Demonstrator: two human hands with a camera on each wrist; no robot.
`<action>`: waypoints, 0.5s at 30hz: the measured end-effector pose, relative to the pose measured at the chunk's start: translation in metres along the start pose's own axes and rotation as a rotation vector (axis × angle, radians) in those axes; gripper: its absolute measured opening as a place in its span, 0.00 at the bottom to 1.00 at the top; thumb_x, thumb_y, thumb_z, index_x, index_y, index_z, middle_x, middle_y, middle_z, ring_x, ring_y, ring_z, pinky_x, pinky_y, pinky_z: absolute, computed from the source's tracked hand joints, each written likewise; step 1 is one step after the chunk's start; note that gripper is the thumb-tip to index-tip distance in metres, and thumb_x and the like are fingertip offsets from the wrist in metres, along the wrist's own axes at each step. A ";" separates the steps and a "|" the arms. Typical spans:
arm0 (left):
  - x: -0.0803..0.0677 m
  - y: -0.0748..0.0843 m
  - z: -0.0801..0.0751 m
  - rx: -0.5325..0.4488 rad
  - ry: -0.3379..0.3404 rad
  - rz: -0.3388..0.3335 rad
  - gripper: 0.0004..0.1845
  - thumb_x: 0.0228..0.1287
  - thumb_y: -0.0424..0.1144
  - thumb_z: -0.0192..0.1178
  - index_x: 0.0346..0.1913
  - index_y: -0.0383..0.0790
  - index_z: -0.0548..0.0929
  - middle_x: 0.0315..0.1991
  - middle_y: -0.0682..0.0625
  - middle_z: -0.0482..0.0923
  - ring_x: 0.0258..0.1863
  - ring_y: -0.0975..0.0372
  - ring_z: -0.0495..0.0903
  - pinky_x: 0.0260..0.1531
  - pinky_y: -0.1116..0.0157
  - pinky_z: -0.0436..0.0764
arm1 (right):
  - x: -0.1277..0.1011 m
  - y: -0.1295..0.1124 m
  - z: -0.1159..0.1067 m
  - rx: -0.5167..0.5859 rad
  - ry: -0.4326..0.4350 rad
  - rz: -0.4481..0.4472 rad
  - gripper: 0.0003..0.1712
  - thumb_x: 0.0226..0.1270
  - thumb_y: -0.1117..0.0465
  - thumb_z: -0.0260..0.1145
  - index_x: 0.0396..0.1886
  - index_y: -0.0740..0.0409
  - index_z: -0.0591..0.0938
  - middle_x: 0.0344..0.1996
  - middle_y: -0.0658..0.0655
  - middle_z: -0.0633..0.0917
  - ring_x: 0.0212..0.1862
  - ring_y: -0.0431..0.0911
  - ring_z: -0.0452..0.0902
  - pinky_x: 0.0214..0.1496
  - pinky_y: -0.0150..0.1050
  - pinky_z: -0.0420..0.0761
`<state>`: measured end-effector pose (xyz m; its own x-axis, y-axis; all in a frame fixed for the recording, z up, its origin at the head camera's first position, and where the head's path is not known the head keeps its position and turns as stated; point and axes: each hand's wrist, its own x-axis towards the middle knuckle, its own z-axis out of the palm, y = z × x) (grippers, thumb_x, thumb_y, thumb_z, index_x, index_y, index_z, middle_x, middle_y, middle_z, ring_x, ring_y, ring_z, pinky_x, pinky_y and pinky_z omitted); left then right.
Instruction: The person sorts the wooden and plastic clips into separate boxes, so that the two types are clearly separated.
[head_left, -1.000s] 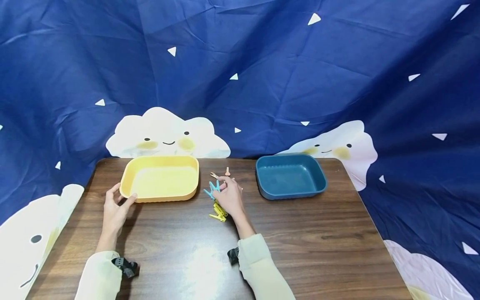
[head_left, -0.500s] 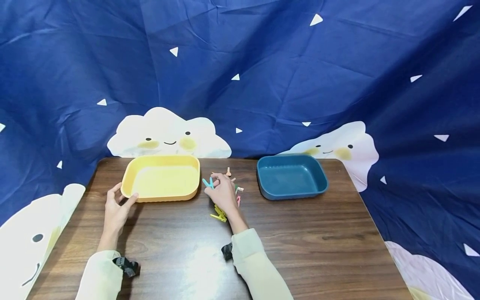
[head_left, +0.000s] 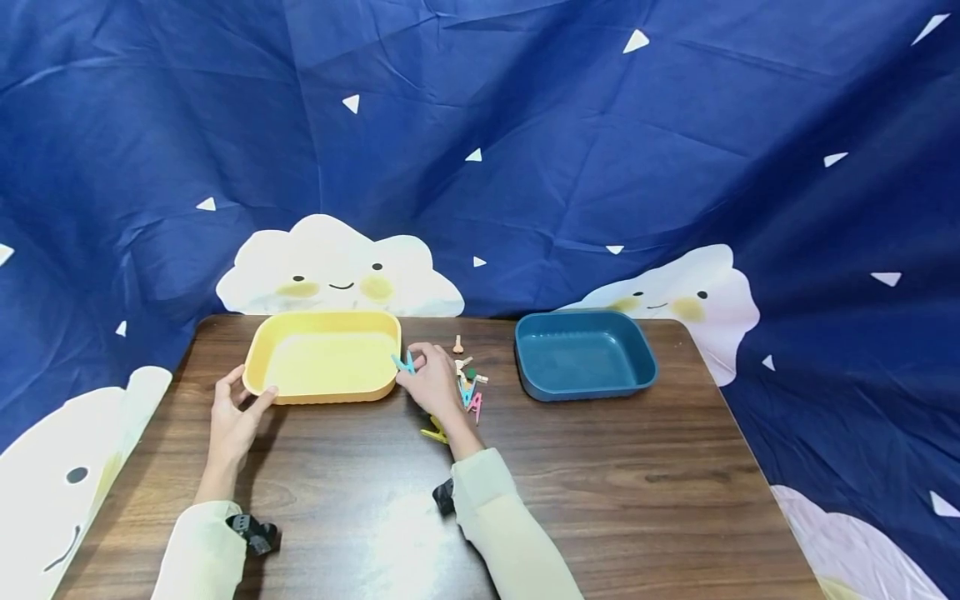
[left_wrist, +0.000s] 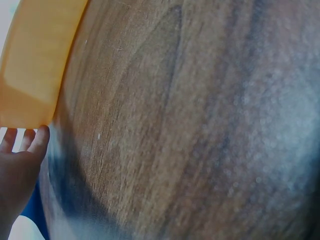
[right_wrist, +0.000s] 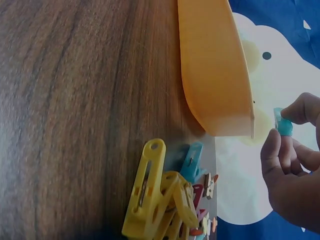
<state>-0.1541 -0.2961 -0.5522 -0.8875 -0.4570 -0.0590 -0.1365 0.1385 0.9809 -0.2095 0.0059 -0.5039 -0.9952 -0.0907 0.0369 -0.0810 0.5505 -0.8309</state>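
Right hand [head_left: 431, 385]: fingertips pinch a blue clip [head_left: 403, 362] at the yellow tray's [head_left: 322, 392] 3 o'clock rim.
Left hand [head_left: 234, 417]: fingers relaxed, thumb touching tray's 8 o'clock corner.
Clip pile [head_left: 468, 385]: at right hand's 3 o'clock.

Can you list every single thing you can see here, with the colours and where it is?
table: one, dark brown wood, under everything.
yellow tray: one, on the table's far left part.
blue tray: one, dark blue, on the far right part.
blue clip: one, light blue, pinched at the yellow tray's right edge.
pile of clips: several, too small to count; yellow, blue, pink and pale ones, on the table between the trays.
curtain: one, dark blue with white triangles and smiling clouds, behind the table.
left hand: touches the yellow tray's near left corner.
right hand: pinches the blue clip.
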 end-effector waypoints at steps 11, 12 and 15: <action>0.001 -0.001 0.001 -0.029 -0.001 0.006 0.38 0.67 0.30 0.65 0.76 0.36 0.59 0.70 0.41 0.64 0.64 0.57 0.68 0.48 0.82 0.73 | 0.007 -0.004 0.013 -0.058 0.013 -0.044 0.28 0.52 0.63 0.71 0.57 0.56 0.84 0.33 0.50 0.80 0.34 0.41 0.73 0.37 0.34 0.74; 0.001 -0.002 0.001 -0.030 -0.001 0.007 0.38 0.67 0.30 0.65 0.76 0.36 0.59 0.70 0.41 0.64 0.64 0.57 0.68 0.48 0.82 0.73 | 0.008 -0.005 0.014 -0.057 0.012 -0.055 0.28 0.52 0.63 0.71 0.57 0.56 0.84 0.33 0.51 0.80 0.34 0.41 0.73 0.38 0.34 0.74; 0.000 -0.001 0.001 -0.027 0.001 0.005 0.38 0.68 0.30 0.65 0.76 0.36 0.59 0.70 0.40 0.64 0.64 0.57 0.68 0.48 0.82 0.73 | 0.010 -0.009 0.015 -0.043 0.011 -0.077 0.27 0.52 0.64 0.70 0.57 0.58 0.84 0.33 0.52 0.80 0.35 0.42 0.72 0.41 0.36 0.73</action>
<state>-0.1545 -0.2954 -0.5536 -0.8877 -0.4573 -0.0539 -0.1201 0.1168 0.9859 -0.2177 -0.0126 -0.5047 -0.9864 -0.1254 0.1060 -0.1594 0.5772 -0.8009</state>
